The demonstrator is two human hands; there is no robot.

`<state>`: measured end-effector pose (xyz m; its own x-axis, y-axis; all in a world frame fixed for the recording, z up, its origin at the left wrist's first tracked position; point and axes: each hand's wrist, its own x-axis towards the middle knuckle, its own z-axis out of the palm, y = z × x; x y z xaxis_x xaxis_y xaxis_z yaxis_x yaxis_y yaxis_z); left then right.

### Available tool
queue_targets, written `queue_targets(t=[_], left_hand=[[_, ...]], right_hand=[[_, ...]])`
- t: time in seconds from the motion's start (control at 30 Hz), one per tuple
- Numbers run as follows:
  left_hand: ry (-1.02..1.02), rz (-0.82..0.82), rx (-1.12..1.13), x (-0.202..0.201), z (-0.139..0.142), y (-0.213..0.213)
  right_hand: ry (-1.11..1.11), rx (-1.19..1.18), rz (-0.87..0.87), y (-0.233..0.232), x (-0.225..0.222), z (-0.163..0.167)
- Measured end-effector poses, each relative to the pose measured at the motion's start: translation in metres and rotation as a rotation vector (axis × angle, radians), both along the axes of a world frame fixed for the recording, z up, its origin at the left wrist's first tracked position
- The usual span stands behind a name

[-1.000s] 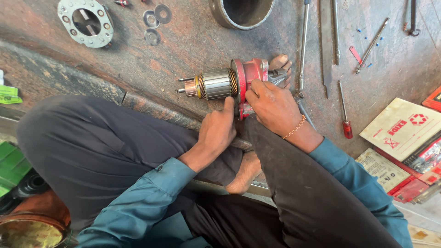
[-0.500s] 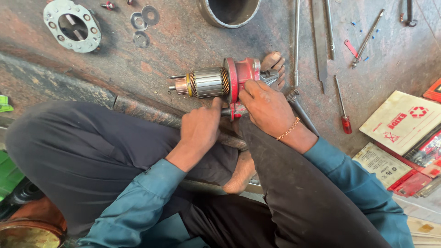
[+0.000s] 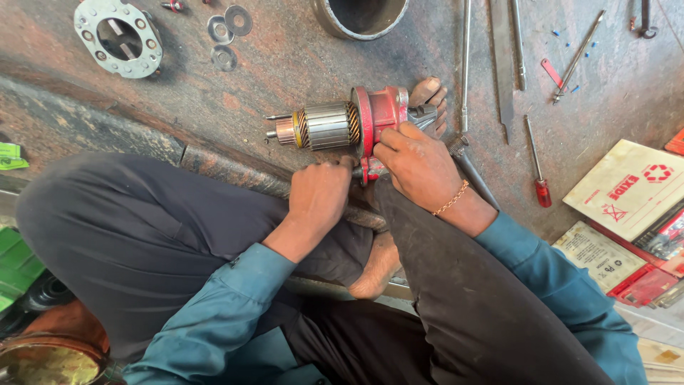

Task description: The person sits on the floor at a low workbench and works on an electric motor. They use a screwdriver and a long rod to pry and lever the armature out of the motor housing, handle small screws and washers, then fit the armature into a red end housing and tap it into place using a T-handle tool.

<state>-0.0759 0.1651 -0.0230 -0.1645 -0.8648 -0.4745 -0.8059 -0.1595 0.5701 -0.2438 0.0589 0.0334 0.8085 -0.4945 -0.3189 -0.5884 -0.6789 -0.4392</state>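
Right fingers: curled over the top of the red housing (image 3: 380, 114), gripping it; right hand (image 3: 420, 167) with a thin chain at the wrist.
Left fingers: clenched at the lower edge of the red housing, by its bottom lug; whether pinching a small part there, cannot tell; left hand (image 3: 317, 199) knuckles up.
Armature (image 3: 324, 126): lying on its side on the worn metal floor (image 3: 285, 64), copper windings and shaft end pointing left, seated in the red housing, just ahead of the knees.
Brace: bare toes (image 3: 431, 96) pressed against the far side of the housing.
Doing it well: probably best with the housing pinned firm between toes and right hand, shaft kept level, force applied near the lug rather than on the windings.
Loose parts: round plate with holes (image 3: 119, 36) far left, washers (image 3: 228, 32) beside it, well apart from the hands.
Tools: red-handled screwdriver (image 3: 536, 164) and long rods (image 3: 467, 57) to the right.
Packages: cream flat carton (image 3: 627, 189) with red markings at right edge, lying tilted; below it a paler printed box (image 3: 598, 253); red packs (image 3: 641, 285) tucked underneath.
Far left: green scrap (image 3: 11, 155) at the floor's edge.
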Motion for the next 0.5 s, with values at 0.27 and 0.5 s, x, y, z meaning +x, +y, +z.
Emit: queue_targets(t=[0.27, 0.5], left_hand=[[-0.061, 0.013, 0.018, 0.0058, 0.0002, 0.0006], [0.046, 0.0, -0.001, 0.005, -0.0069, -0.0002]], right_hand=[[0.003, -0.02, -0.09, 0.0037, -0.0001, -0.0029], [-0.02, -0.034, -0.042, 0.0013, -0.0016, -0.0071]])
